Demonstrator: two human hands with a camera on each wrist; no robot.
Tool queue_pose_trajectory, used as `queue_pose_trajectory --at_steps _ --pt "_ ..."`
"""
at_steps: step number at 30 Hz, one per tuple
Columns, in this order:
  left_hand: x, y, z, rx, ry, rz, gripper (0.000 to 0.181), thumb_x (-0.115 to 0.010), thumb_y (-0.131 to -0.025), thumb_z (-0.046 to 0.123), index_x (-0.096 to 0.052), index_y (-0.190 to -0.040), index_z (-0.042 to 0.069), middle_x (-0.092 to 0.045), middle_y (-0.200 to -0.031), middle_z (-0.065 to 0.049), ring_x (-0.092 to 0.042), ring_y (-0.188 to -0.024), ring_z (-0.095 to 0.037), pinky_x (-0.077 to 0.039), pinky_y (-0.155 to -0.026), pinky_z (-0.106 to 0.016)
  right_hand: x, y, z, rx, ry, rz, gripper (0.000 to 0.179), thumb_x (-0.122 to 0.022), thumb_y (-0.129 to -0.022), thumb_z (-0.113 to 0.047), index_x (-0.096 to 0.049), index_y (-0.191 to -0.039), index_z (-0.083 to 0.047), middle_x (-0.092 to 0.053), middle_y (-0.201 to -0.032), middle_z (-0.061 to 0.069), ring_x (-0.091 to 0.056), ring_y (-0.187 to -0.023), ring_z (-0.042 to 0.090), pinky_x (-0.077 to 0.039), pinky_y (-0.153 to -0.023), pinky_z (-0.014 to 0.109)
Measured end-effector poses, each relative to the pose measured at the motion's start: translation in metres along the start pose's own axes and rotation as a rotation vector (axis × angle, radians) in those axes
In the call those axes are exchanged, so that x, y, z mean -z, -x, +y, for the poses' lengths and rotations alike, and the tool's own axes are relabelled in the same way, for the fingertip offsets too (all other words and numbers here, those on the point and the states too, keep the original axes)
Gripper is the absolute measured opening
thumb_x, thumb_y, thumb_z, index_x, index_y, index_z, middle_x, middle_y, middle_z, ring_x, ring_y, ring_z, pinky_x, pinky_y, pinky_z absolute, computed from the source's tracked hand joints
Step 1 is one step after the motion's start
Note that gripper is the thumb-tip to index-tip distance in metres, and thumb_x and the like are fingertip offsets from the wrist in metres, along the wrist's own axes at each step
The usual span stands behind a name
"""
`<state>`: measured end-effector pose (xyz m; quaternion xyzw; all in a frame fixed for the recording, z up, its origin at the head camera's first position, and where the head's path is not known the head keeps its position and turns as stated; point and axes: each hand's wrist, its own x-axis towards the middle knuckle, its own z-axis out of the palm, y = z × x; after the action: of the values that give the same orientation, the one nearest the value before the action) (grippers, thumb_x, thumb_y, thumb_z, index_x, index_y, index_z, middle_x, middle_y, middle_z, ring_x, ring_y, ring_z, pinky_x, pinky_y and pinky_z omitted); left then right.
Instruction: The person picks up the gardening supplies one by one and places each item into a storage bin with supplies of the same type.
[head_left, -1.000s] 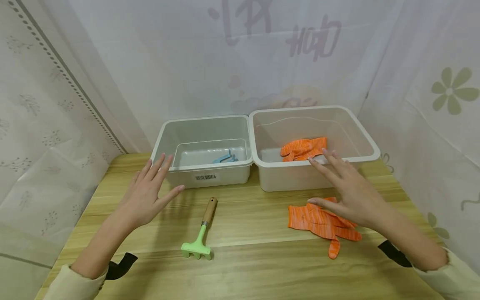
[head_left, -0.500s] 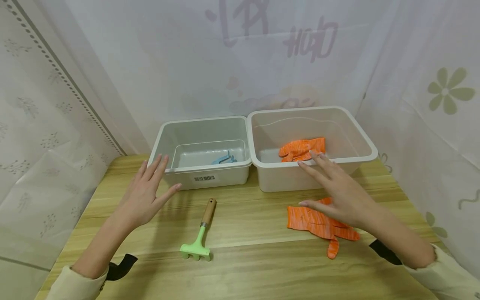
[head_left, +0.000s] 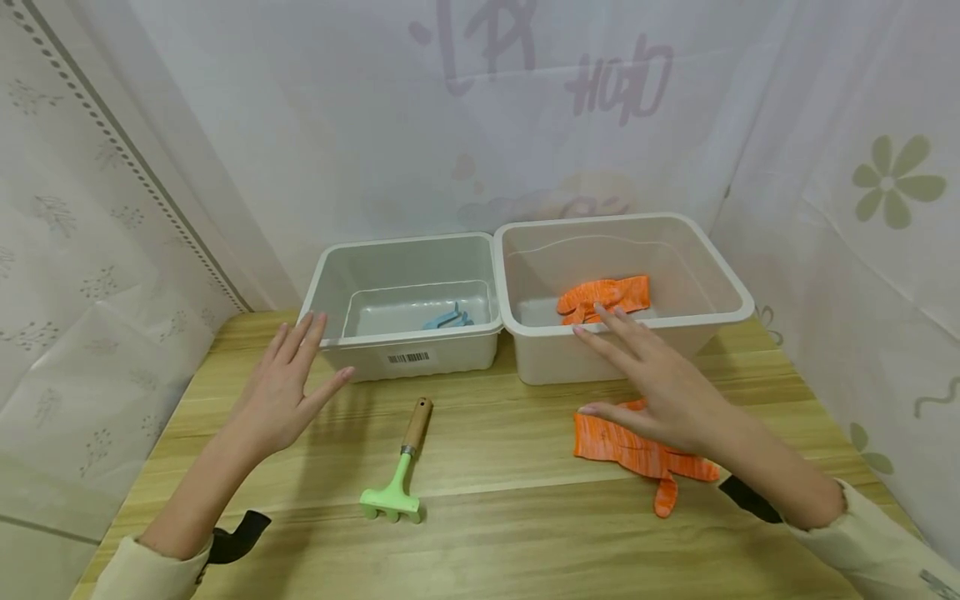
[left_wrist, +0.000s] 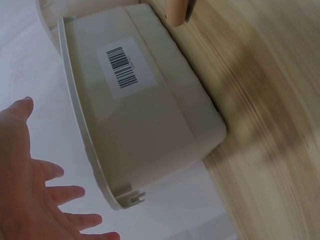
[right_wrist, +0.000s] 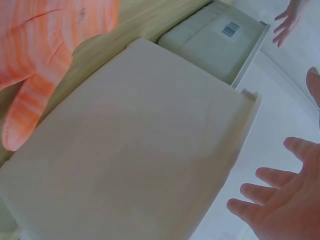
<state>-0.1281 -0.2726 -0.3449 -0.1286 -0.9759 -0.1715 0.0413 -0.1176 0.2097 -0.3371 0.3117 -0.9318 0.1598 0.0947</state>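
Note:
My left hand point(head_left: 281, 396) hovers with fingers spread near the front left corner of the grey-green bin point(head_left: 420, 337). Fingers extended and holding nothing, my right hand point(head_left: 663, 383) is above the table in front of the white bin point(head_left: 585, 358). Below it lies an orange knitted work glove point(head_left: 622, 442), partly hidden by that hand in the head view. A second orange glove point(head_left: 607, 296) is inside the white bin. Between the hands, a small hand rake point(head_left: 393, 496) with a green head and wooden handle lies on the table. A small blue object point(head_left: 450, 318) sits inside the grey-green bin.
Both bins stand side by side at the back of the wood-grain table point(head_left: 495, 542). A barcode label point(head_left: 409, 358) is on the left bin's front. Patterned white sheets point(head_left: 360, 125) hang behind and along both sides.
My right hand has moved left over the table, from the glove's fingers toward its cuff. My left hand has drifted slightly left. The gloves and rake have stayed in place.

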Motion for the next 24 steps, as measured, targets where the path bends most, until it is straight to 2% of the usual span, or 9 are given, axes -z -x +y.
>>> queue_pose_trajectory --at_steps 9,17,24 --pt "-0.004 -0.001 -0.008 -0.026 0.028 0.049 0.087 -0.052 -0.110 0.050 -0.011 -0.170 0.003 -0.015 -0.173 -0.033 -0.009 -0.162 -0.055 -0.013 -0.130 -0.072 -0.006 -0.008 -0.007 0.092 -0.034 0.043 0.092 -0.081 -0.093 -0.045 -0.031 -0.168 -0.029 -0.024 -0.177 0.013 -0.039 -0.154 0.048 -0.046 -0.115 0.069" --pt "-0.005 0.000 -0.013 0.016 0.101 0.060 0.087 -0.052 -0.110 0.047 -0.007 -0.171 0.004 -0.011 -0.175 -0.031 -0.007 -0.160 -0.058 -0.013 -0.128 -0.075 -0.013 -0.014 -0.017 0.181 -0.072 0.080 0.086 -0.078 -0.095 -0.048 -0.036 -0.167 -0.025 -0.029 -0.175 0.015 -0.041 -0.155 0.044 -0.049 -0.114 0.065" --pt "-0.007 -0.001 -0.018 0.010 0.156 0.090 0.086 -0.051 -0.111 0.044 -0.004 -0.170 0.001 -0.008 -0.175 -0.032 -0.009 -0.159 -0.059 -0.012 -0.128 -0.075 -0.020 -0.021 -0.027 0.257 -0.068 0.102 0.086 -0.077 -0.095 -0.053 -0.040 -0.165 -0.020 -0.037 -0.171 0.018 -0.046 -0.152 0.042 -0.053 -0.113 0.061"
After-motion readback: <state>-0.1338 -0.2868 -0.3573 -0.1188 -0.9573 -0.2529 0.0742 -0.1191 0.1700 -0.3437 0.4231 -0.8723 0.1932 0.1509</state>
